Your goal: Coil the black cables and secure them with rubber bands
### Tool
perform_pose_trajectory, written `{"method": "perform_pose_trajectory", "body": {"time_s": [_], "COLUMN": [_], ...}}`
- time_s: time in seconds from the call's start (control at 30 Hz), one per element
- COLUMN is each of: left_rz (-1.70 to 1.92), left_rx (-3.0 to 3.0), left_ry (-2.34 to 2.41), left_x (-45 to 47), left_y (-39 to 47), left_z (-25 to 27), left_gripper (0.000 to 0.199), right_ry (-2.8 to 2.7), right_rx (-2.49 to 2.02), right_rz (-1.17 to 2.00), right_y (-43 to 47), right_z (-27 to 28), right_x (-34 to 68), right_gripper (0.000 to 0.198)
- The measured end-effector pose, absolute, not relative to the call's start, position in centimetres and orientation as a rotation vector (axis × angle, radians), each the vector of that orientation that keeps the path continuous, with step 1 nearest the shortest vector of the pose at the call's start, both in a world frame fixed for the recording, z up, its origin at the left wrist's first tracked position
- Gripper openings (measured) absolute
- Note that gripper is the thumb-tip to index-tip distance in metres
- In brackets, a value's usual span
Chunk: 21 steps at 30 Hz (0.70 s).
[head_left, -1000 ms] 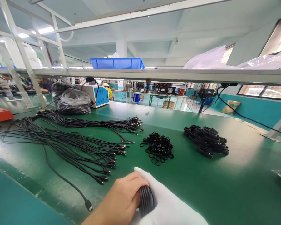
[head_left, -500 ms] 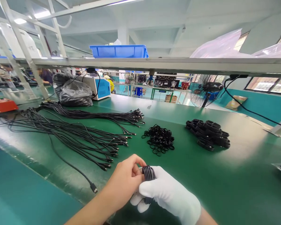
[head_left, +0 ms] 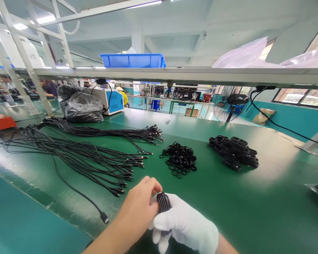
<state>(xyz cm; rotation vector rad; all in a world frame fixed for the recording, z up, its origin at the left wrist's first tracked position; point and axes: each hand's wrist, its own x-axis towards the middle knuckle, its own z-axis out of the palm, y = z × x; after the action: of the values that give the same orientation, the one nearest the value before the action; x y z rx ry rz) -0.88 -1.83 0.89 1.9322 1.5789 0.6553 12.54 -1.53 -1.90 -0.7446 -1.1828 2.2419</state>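
A coiled black cable (head_left: 163, 201) is held between my two hands above the front of the green bench. My right hand (head_left: 184, 220), in a white glove, wraps round the coil with the thumb on the near side. Bare, my left hand (head_left: 141, 201) has its fingers bent against the coil's left side; the fingertips are partly hidden behind it. Beyond the hands lies a pile of small black rubber bands (head_left: 179, 158). Straight black cables (head_left: 95, 151) with metal plugs spread out on the left, and one loose cable end (head_left: 104, 217) rests near the left forearm.
Coiled cables (head_left: 235, 150) form a heap on the right of the bench (head_left: 254, 201). At the back left stand a plastic-wrapped bundle (head_left: 83, 107) and a blue-and-white machine (head_left: 113, 100). A shelf (head_left: 188, 73) crosses above, carrying a blue bin (head_left: 132, 61). A fan (head_left: 230, 102) is behind the bench.
Both hands have moved slightly down and left in view with the coil. The coil is tilted a little more, and the right hand's lower fingers have shifted. The camera view has shifted slightly.
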Motion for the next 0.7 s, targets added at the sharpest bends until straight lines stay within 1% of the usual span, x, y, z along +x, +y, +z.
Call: {"method": "perform_pose_trajectory", "body": {"time_s": [0.07,0.13,0.27,0.43,0.6,0.7], "left_rz": [0.800,0.884,0.974,1.100,1.135,1.103], "left_rx": [1.935,1.947,2.053,2.068,1.948,1.862], "left_ry": [1.461,1.407,1.451,1.406,1.420,1.444], "left_x": [-1.2,-1.4,-1.6,-1.7,-1.6,-1.5], "left_y": [-2.2,-2.5,-2.9,-3.0,-2.7,-2.5], "left_z": [0.6,-0.1,-1.5,-2.3,-2.5,-2.5], "left_gripper": [0.020,0.023,0.028,0.027,0.026,0.024], "right_ry": [-1.163,-1.187,-1.248,-1.264,-1.301,-1.273], "right_rx": [-0.718,-0.759,-0.827,-0.835,-0.930,-0.886], "right_rz": [2.287,2.292,2.230,2.190,2.169,2.178], "right_y": [-1.5,-1.5,-1.6,-1.8,-1.9,-1.9], "right_z": [-2.1,-2.2,-2.4,-2.6,-2.4,-2.6], "right_x": [12.5,12.5,12.3,11.9,12.0,12.0], "right_gripper": [0.029,0.025,0.022,0.019,0.008,0.011]}}
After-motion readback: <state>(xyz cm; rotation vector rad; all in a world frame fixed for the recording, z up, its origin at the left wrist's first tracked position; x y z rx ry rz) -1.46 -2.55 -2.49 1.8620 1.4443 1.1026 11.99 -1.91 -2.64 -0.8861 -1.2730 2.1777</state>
